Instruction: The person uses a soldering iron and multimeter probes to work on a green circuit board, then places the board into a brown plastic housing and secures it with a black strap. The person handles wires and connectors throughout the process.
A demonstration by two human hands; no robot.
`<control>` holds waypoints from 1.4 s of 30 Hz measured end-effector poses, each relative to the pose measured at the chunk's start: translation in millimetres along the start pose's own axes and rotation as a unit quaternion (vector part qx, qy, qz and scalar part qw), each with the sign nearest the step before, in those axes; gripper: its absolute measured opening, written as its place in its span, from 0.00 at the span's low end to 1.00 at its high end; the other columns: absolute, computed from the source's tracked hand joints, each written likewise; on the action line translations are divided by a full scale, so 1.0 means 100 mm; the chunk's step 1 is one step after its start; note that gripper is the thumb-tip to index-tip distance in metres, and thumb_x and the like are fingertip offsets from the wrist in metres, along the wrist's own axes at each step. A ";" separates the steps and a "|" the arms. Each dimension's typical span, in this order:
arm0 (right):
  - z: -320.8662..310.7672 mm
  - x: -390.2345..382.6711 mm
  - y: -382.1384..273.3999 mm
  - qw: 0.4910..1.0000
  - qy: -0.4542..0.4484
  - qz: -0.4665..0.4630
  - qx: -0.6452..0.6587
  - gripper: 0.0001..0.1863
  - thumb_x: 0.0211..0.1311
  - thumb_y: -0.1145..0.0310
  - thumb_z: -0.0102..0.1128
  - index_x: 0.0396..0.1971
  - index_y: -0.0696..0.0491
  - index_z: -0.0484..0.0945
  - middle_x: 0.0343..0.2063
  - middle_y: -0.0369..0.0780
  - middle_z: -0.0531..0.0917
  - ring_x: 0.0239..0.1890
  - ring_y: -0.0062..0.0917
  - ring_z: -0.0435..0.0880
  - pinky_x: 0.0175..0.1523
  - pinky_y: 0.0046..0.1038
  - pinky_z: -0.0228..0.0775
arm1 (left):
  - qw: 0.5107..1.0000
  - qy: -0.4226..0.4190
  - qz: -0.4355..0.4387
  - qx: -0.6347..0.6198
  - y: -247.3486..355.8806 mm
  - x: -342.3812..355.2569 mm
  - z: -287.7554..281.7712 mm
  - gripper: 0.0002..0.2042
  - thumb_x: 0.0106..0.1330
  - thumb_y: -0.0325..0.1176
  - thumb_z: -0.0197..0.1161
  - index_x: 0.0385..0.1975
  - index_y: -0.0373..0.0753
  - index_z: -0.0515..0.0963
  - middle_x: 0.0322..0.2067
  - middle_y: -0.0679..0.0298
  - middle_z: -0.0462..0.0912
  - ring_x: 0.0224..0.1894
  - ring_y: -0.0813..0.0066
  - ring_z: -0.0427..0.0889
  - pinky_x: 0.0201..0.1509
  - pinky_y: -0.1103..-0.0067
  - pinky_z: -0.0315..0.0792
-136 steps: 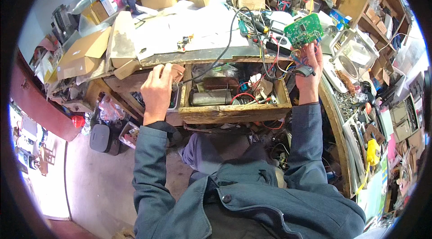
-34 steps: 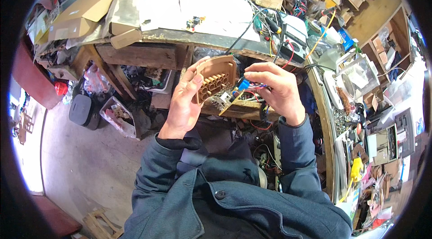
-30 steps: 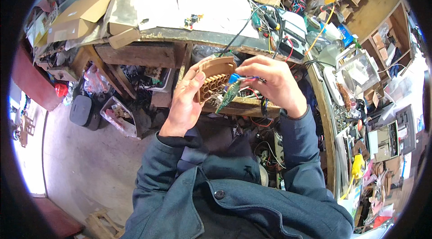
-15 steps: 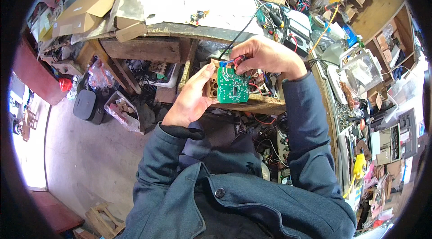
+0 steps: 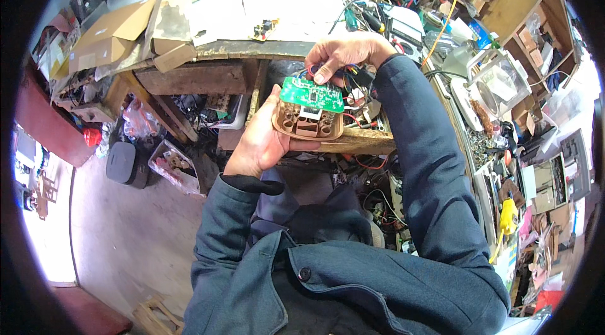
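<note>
Since half a second ago, board (image 5: 311,93) now lies over shell (image 5: 307,125); left hand (image 5: 261,143) grips shell, right hand (image 5: 340,57) grips board's wires, seating it next.

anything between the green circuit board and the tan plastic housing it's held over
Nothing visible. The right hand holds the green circuit board just over the open face of the tan housing, which rests in the left hand. The board's wires trail to the right, clear of the gap.

Cardboard boxes (image 5: 107,32) crowd the wooden workbench (image 5: 208,70) (a black speaker (image 5: 123,163) sits on the floor).
</note>
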State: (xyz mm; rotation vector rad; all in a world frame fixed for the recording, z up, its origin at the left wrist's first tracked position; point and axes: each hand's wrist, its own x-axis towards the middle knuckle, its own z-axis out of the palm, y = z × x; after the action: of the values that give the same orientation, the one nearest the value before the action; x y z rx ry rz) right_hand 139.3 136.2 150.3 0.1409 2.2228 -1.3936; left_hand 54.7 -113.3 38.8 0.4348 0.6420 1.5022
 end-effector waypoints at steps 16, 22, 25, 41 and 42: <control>0.00 0.02 0.17 0.997 0.002 -0.026 0.079 0.17 0.64 0.59 0.77 0.41 0.57 0.84 0.26 0.30 0.84 0.20 0.13 0.78 0.26 0.17 0.69 | 0.999 0.006 0.010 -0.038 0.05 -0.01 0.05 0.35 0.81 0.66 0.38 0.70 0.41 0.69 0.59 0.50 0.83 0.53 0.50 0.88 0.45 0.53 0.90; -0.01 0.02 0.21 0.997 0.006 -0.041 0.061 0.14 0.67 0.59 0.75 0.39 0.54 0.84 0.25 0.28 0.84 0.19 0.10 0.78 0.23 0.15 0.68 | 0.999 0.013 0.017 -0.025 0.07 -0.04 0.09 0.36 0.80 0.66 0.40 0.69 0.39 0.70 0.58 0.50 0.84 0.52 0.53 0.89 0.44 0.56 0.90; -0.01 0.03 0.24 0.997 0.005 -0.042 0.060 0.15 0.66 0.59 0.75 0.39 0.55 0.84 0.25 0.29 0.84 0.19 0.11 0.78 0.23 0.15 0.68 | 1.000 0.009 0.017 -0.024 0.09 -0.05 0.10 0.37 0.80 0.67 0.41 0.68 0.38 0.70 0.57 0.50 0.85 0.50 0.54 0.90 0.43 0.58 0.91; 0.01 0.06 0.25 0.997 0.010 -0.043 0.061 0.16 0.64 0.59 0.76 0.39 0.56 0.85 0.26 0.29 0.83 0.20 0.12 0.78 0.25 0.17 0.68 | 1.000 0.007 0.013 -0.023 0.10 -0.04 0.07 0.37 0.79 0.67 0.43 0.67 0.36 0.71 0.55 0.50 0.85 0.48 0.54 0.91 0.41 0.58 0.91; 0.01 0.06 0.26 0.997 0.007 -0.040 0.064 0.16 0.64 0.59 0.77 0.39 0.56 0.85 0.26 0.29 0.83 0.20 0.12 0.78 0.25 0.17 0.68 | 1.000 0.005 0.015 -0.023 0.10 -0.04 0.06 0.37 0.79 0.67 0.43 0.67 0.36 0.71 0.55 0.50 0.85 0.48 0.54 0.91 0.41 0.58 0.91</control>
State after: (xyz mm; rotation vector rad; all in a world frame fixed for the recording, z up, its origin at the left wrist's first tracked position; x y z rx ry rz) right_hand 143.1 146.7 126.4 0.1058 2.1719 -1.5830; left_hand 51.4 -116.1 50.2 0.4034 0.6103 1.5449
